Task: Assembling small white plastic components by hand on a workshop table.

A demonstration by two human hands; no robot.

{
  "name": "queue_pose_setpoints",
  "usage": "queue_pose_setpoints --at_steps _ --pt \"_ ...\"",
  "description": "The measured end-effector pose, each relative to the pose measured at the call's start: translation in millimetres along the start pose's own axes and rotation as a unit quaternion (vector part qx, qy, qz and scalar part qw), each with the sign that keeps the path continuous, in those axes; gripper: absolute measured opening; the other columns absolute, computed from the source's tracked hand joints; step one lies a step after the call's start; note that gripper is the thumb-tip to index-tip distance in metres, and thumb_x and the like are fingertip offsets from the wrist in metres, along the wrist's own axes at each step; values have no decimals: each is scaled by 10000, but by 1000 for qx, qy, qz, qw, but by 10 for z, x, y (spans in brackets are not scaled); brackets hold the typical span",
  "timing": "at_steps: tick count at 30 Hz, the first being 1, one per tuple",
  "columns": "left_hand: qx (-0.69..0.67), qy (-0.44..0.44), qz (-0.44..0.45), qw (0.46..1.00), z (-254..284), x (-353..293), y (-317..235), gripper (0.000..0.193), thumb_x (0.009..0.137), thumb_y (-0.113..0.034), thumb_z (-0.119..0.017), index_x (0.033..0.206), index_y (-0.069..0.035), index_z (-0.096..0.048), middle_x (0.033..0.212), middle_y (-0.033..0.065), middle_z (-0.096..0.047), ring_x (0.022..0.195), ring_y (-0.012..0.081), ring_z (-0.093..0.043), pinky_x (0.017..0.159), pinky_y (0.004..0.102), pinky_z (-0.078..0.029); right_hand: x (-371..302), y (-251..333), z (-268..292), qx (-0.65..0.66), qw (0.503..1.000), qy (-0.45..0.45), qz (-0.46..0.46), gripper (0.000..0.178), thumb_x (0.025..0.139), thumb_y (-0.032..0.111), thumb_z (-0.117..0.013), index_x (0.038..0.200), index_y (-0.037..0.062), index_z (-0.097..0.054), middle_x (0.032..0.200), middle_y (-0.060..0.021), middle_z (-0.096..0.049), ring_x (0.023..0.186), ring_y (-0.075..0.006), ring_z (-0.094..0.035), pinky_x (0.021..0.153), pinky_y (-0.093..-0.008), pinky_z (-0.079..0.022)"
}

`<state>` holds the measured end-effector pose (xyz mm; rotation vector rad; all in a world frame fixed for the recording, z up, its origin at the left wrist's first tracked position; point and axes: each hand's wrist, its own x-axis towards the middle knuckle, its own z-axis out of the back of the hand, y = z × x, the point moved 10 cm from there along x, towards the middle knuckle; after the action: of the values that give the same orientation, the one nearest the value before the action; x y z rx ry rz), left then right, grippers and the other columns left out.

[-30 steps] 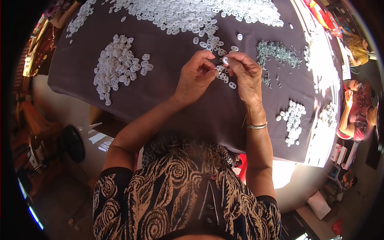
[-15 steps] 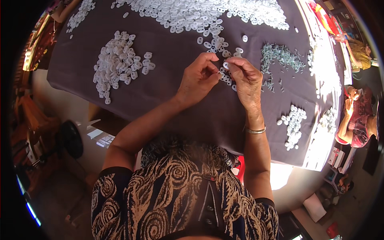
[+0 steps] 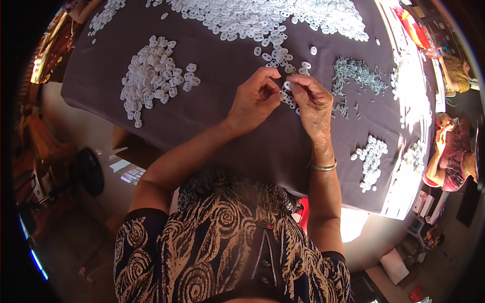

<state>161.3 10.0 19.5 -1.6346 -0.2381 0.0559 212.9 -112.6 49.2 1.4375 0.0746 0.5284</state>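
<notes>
Both my hands are raised close together over the near middle of the table. Between its thumb and fingers my right hand [image 3: 314,103] pinches a small white oval plastic piece [image 3: 287,85] with holes in it. Beside it, my left hand [image 3: 253,98] has thumb and forefinger closed at the tips; what lies between them is too small to make out. Loose white oval pieces [image 3: 277,53] trail over the cloth just beyond the hands. To the right of my right hand is a heap of small greenish-grey metal screws or pins [image 3: 361,74].
A dark cloth covers the table [image 3: 212,65]. A large heap of white pieces [image 3: 252,20] spreads along the far side, with smaller piles at left [image 3: 151,73] and right [image 3: 372,164]. Another person [image 3: 449,146] sits beyond the right edge. A black fan [image 3: 89,171] stands at lower left.
The view has shifted slightly, so the table and piles sit a little to the right. My hands keep nearly the same pose, still close together.
</notes>
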Motion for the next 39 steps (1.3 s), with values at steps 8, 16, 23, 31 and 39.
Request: queue_pose_setpoints --at_steps 8,16,23,31,39 --pt "6 3 -5 1000 -5 3 26 384 799 23 -643 1134 -75 -483 778 -45 -547 642 -21 -426 561 142 -349 -3 6 16 -41 999 5 0 115 872 -22 -579 957 8 -651 889 7 -632 761 -44 -527 677 -185 -441" --pt "34 2 -4 999 2 -2 -31 378 796 36 -630 1130 -75 -489 775 -44 -561 644 -20 -433 567 144 -358 -5 107 -5 -59 998 8 24 115 860 -30 -597 958 3 -649 904 -14 -639 789 -64 -550 706 -200 -453" --pt "24 -1 -17 1000 7 1 -29 377 792 36 -629 1126 -75 -495 775 -47 -557 642 -23 -427 557 141 -347 -12 124 -43 -70 997 22 36 117 844 -43 -602 945 0 -646 893 -30 -644 807 -79 -574 726 -213 -467" --pt "6 3 -26 1000 27 1 -33 374 795 38 -631 1126 -70 -495 772 -44 -549 647 -20 -437 560 141 -357 -33 61 -99 -57 997 45 18 99 842 -48 -603 921 4 -631 861 -14 -635 796 -62 -574 717 -205 -472" --pt "-84 43 -6 996 20 40 47 365 810 41 -623 1134 -67 -493 778 3 -567 649 29 -510 553 173 -419 -50 44 -140 -70 994 87 11 241 764 -119 -627 959 21 -612 850 9 -616 747 -37 -565 656 -185 -476"
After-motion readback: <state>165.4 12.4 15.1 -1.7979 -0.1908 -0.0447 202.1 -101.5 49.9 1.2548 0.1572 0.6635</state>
